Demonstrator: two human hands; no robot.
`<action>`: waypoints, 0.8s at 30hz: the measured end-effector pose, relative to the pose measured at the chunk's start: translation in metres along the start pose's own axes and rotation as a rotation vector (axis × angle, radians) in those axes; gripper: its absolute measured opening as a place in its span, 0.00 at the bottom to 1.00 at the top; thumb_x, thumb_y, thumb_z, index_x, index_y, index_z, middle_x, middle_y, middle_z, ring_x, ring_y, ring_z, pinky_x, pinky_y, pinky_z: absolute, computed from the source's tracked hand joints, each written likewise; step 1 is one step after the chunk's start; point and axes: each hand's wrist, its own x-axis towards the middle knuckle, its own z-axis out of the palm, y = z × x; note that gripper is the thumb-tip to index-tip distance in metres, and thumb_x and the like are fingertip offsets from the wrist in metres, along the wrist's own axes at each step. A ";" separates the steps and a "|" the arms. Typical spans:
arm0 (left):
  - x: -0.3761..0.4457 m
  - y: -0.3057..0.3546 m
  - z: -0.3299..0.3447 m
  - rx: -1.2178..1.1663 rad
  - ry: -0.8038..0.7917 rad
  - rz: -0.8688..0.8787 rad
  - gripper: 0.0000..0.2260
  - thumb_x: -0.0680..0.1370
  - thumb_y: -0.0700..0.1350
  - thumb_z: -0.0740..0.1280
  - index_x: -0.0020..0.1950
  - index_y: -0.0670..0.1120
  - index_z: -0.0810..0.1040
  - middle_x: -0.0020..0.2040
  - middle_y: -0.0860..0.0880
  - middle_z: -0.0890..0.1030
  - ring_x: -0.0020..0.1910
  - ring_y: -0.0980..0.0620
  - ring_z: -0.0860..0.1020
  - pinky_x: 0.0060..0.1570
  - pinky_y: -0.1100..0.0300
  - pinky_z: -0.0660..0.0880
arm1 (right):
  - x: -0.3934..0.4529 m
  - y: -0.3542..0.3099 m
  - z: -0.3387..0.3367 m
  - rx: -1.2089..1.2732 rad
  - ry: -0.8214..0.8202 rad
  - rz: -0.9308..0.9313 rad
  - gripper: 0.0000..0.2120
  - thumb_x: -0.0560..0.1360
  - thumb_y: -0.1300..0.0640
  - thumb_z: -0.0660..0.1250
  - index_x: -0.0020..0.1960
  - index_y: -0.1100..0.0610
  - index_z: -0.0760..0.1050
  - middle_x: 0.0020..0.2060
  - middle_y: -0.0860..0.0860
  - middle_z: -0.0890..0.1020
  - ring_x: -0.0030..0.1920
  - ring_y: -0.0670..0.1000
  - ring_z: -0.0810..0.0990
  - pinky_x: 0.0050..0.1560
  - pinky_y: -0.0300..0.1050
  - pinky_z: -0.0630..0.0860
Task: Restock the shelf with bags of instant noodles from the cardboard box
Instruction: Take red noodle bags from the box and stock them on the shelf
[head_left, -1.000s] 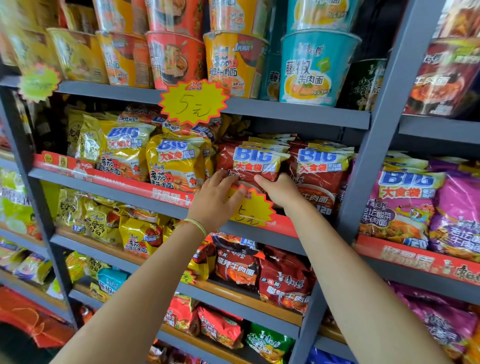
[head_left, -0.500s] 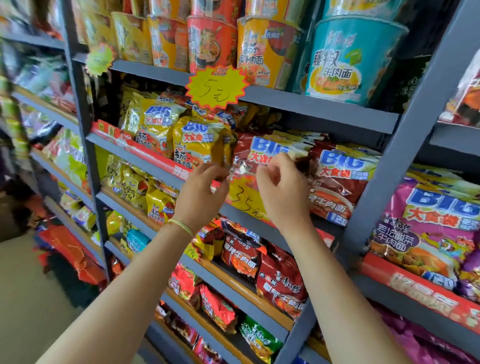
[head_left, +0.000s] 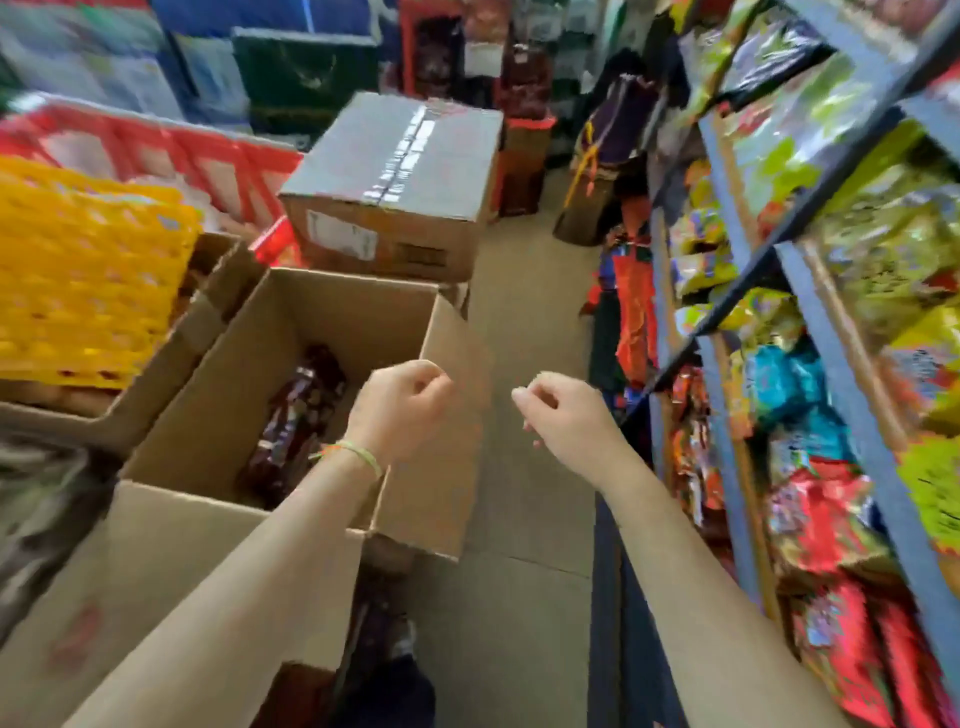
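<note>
An open cardboard box (head_left: 332, 306) stands on the floor at my left, with dark red noodle bags (head_left: 296, 415) lying inside it. My left hand (head_left: 400, 405) hangs over the box's right wall, fingers loosely curled, holding nothing. My right hand (head_left: 561, 410) hovers over the aisle floor beside the box, also loosely curled and empty. The grey shelf (head_left: 831, 374) full of bright noodle bags runs along the right side. The whole view is motion-blurred.
A taped, closed cardboard box (head_left: 395, 187) sits behind the open one. Yellow (head_left: 88, 280) and red crates (head_left: 171, 150) stand at left. A box flap (head_left: 171, 566) lies under my left forearm. A narrow strip of floor (head_left: 524, 322) runs between boxes and shelf.
Both hands have left the red bags on the shelf and dropped down. My view has swung left and down from the shelf to the open box and aisle.
</note>
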 end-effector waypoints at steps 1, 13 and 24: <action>0.006 -0.027 -0.016 0.062 0.048 -0.050 0.12 0.74 0.54 0.62 0.43 0.51 0.83 0.38 0.51 0.84 0.41 0.47 0.83 0.43 0.54 0.78 | 0.017 -0.014 0.024 -0.027 -0.073 -0.029 0.17 0.80 0.50 0.64 0.37 0.59 0.73 0.33 0.55 0.79 0.37 0.56 0.79 0.42 0.50 0.76; 0.076 -0.231 -0.078 0.404 -0.466 -0.530 0.19 0.81 0.56 0.59 0.66 0.47 0.75 0.66 0.42 0.76 0.66 0.42 0.73 0.61 0.54 0.69 | 0.195 -0.058 0.264 -0.311 -0.535 0.263 0.19 0.78 0.51 0.64 0.64 0.61 0.71 0.62 0.58 0.78 0.60 0.58 0.76 0.56 0.46 0.70; 0.111 -0.271 -0.055 0.350 -0.562 -0.583 0.20 0.82 0.55 0.57 0.70 0.47 0.70 0.68 0.44 0.74 0.65 0.44 0.74 0.58 0.53 0.72 | 0.233 0.053 0.383 0.567 -0.198 1.348 0.26 0.78 0.40 0.62 0.65 0.59 0.72 0.61 0.58 0.79 0.64 0.60 0.77 0.69 0.62 0.67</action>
